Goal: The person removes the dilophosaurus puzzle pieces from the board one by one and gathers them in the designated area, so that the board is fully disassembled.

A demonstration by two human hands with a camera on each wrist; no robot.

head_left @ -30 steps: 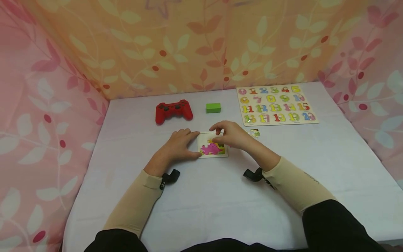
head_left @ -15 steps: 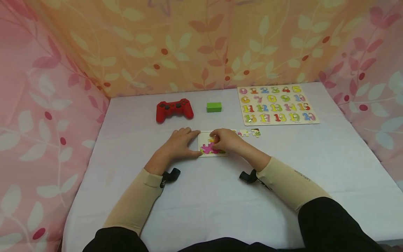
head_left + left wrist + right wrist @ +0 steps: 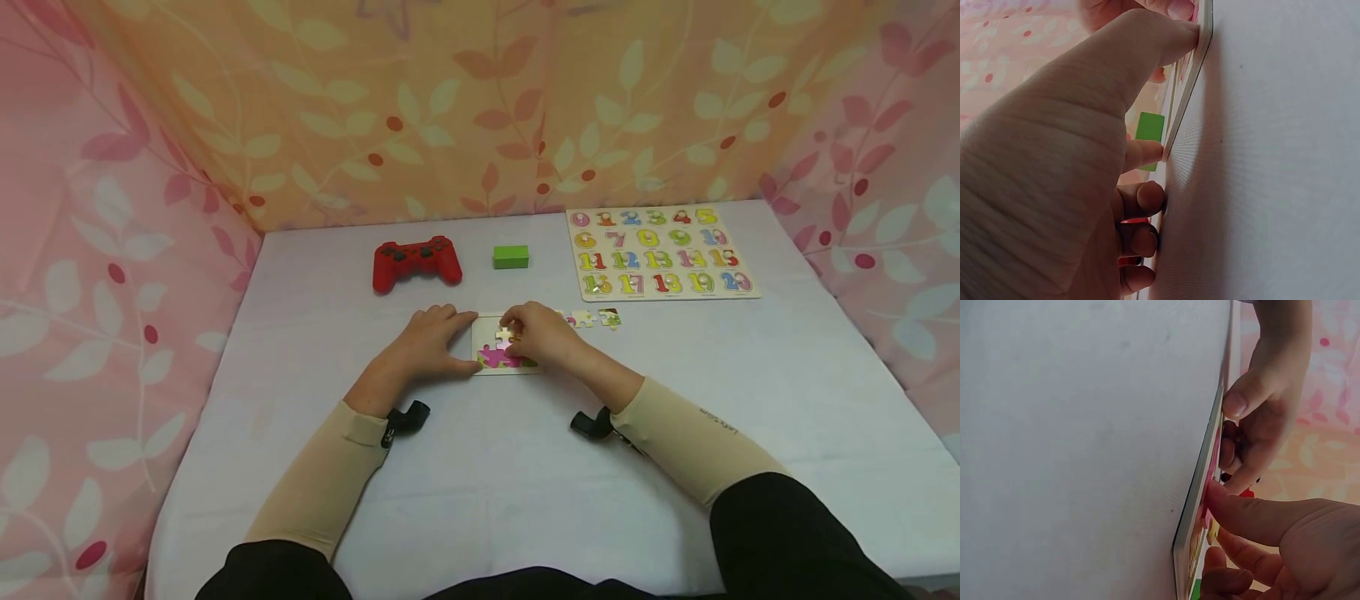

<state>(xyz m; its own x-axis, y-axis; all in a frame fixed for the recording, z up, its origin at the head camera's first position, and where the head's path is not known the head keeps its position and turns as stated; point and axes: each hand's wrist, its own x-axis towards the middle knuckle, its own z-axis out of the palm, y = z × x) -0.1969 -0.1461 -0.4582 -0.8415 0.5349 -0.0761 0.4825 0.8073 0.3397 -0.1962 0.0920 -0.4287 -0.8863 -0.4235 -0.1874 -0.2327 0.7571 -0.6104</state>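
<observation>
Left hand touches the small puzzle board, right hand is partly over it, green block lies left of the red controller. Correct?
No: the head view shows the green block right of the red controller. The left hand touches the small puzzle board; the right hand is partly over it.

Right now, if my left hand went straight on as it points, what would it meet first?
Probably the puzzle board, whose edge your left hand touches. Beyond, the green block looks roughly in line, though depth is unclear.

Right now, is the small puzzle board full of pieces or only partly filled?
Partly filled: in the head view, the puzzle board is bare at upper left, and loose pieces lie outside it on the table.
</observation>
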